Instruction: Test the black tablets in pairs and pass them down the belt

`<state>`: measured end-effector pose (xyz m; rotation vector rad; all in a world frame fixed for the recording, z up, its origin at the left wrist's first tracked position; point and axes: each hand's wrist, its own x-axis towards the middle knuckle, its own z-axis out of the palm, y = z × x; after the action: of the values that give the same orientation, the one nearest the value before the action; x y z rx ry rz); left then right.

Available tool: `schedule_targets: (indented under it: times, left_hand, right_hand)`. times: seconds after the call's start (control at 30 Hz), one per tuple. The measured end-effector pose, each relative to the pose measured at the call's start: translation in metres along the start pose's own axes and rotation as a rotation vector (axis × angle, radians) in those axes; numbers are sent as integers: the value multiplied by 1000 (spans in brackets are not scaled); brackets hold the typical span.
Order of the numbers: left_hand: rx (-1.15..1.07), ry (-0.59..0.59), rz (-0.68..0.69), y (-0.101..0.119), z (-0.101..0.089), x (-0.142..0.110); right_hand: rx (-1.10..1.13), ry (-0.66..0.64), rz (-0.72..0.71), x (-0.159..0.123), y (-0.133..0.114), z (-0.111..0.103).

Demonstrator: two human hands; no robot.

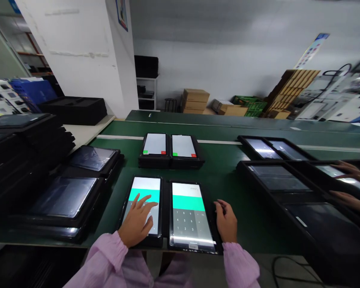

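Observation:
My left hand (138, 221) is over the left tablet (146, 184), fingers spread above its keypad screen; whether a fingertip touches the glass I cannot tell. To its right lies a second tablet (186, 222) showing a calculator, with grey number keys under a turquoise band. Both sit in a black foam tray (165, 228) at the near table edge. Just right of that tray is my right hand (226, 220), its fingers curled together, with nothing visible in them. Behind, two tablets (156, 143) (183, 145) in another black tray show white screens with green and red corner buttons.
On the left, black trays (108, 178) hold dark-screened tablets, beside a tall tray stack (24, 160). More trays with tablets (277, 178) fill the right side, where another person's hands (352, 172) reach in. The green table (222, 172) runs beneath; cardboard boxes (195, 98) stand beyond.

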<state>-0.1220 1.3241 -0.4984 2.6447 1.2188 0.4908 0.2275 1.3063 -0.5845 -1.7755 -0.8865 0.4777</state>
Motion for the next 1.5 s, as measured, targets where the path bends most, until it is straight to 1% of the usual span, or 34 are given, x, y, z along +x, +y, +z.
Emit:
schedule_targets:
  times: [0.07,0.1,0.13,0.17,0.23,0.27,0.3,0.33,0.37,0.4,0.47,0.53,0.6,0.7,0.8,0.93,1.1,1.2,1.37,1.5]
  left_hand:
    - [-45,-4,-23,-6,-2,-2]
    - [-77,20,-47,-12,-3,-5]
    - [-118,70,-85,-20,-5,-7]
    - [-171,146,-143,-29,-8,-11]
    - [-322,337,-326,-50,-11,-20]
    - [-425,419,-434,-59,-11,-25]
    - [-545,478,-541,-67,-9,-29]
    - [-669,504,-630,-72,-7,-33]
    - [-781,505,-691,-76,-4,-37]
    - [-870,490,-723,-77,0,-39]
    - [-966,475,-737,-75,7,-43]
    - [-994,500,-736,-72,12,-44]
    - [-1030,537,-738,-71,16,-43]
    - [-1091,582,-735,-75,19,-43]
    - [-1135,619,-740,-79,21,-44]
    - [-1181,642,-747,-79,22,-47]
    - [-1160,668,-771,-75,21,-47]
    - [-1137,669,-776,-74,21,-46]
    - [-1108,656,-777,-75,22,-47]
    - [-1096,654,-782,-74,21,-47]
  right_hand:
    - [-2,10,-8,-1,-2,0]
    - [1,16,-11,-1,-3,0]
    - [10,19,-12,-1,-3,0]
    - [21,20,-12,-1,-4,0]
    - [44,14,-10,1,-6,2]
    - [54,9,-10,2,-6,3]
    - [60,4,-11,4,-7,3]
    - [64,2,-12,6,-8,4]
    - [67,0,-14,7,-8,4]
    - [73,-6,-15,7,-9,4]
    - [89,-27,-16,2,-13,0]
    - [101,-59,-50,-11,-19,-6]
    - [73,-107,-150,-31,-27,-14]
    - [-89,-194,-361,-59,-41,-20]
    - [-244,-236,-475,-71,-47,-20]
    - [-302,-180,-507,-70,-44,-17]
    - [-316,-175,-513,-68,-40,-17]
    - [-313,-193,-508,-68,-40,-17]
    - [-273,-166,-482,-69,-44,-17]
    - [-263,-178,-490,-75,-50,-13]
